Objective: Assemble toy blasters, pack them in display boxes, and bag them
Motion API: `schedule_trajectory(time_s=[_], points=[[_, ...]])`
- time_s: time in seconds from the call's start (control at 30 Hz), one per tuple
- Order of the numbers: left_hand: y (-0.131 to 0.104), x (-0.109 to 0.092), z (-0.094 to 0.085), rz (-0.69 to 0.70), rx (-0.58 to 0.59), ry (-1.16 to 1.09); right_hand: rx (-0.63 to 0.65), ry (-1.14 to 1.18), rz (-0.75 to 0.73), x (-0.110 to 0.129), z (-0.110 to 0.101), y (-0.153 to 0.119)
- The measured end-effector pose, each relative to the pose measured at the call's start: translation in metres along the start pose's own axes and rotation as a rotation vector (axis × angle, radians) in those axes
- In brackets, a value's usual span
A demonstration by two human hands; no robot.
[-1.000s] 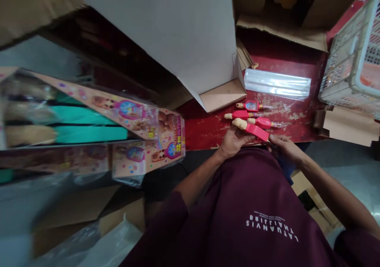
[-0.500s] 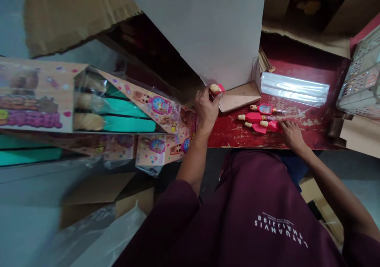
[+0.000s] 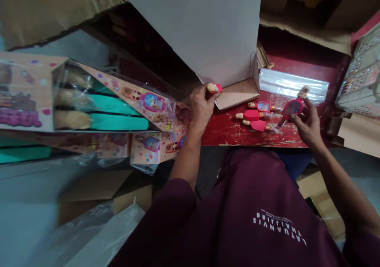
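Note:
My left hand (image 3: pixel 201 108) is closed round a red toy with a beige top (image 3: pixel 218 88), beside the open end of a white cardboard box (image 3: pixel 237 94). Off the tabletop on the right, my right hand (image 3: pixel 311 124) grips a red paddle-shaped toy (image 3: pixel 292 108) by its edge. This one has a round window, a beige head and a clear tube end. Between the hands, several similar toys lie on the red table (image 3: pixel 219 134); one is a red toy with a blue picture (image 3: pixel 263 106), another a plain red toy (image 3: pixel 257 125) lying back up.
Clear plastic sleeves (image 3: pixel 292 86) lie behind my right hand. A white perforated basket (image 3: pixel 358 77) stands at the right. To the left are printed display boxes (image 3: pixel 157 108) with teal trays (image 3: pixel 118 118). A torn cardboard flap (image 3: pixel 59 10) hangs at upper left.
My right hand has picked up one red paddle-shaped toy from the group and moved it right and away from my body. My left hand keeps its toy at the box, nearly in place.

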State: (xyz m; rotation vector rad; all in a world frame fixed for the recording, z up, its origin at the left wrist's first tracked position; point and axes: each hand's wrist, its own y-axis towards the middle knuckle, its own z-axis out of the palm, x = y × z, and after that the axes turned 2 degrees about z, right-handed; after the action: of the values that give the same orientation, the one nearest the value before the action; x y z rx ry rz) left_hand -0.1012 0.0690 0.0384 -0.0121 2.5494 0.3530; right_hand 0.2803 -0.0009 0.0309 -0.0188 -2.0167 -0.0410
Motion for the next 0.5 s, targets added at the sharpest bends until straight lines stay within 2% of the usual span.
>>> schedule_trajectory(time_s=[0.13, 0.27, 0.4, 0.5], points=[[0.012, 0.009, 0.006, -0.029, 0.042, 0.003, 0.033, 0.244, 0.067, 0.025, 0.015, 0.018], [0.018, 0.016, 0.018, -0.058, 0.06, 0.006, 0.123, 0.282, 0.122, 0.044, 0.038, 0.035], [0.014, 0.016, 0.021, -0.027, -0.062, 0.014, 0.242, 0.264, 0.055, 0.059, 0.06, 0.05], [0.013, 0.015, 0.017, 0.007, -0.06, 0.008, 0.296, 0.192, -0.064, 0.068, 0.078, 0.066]])
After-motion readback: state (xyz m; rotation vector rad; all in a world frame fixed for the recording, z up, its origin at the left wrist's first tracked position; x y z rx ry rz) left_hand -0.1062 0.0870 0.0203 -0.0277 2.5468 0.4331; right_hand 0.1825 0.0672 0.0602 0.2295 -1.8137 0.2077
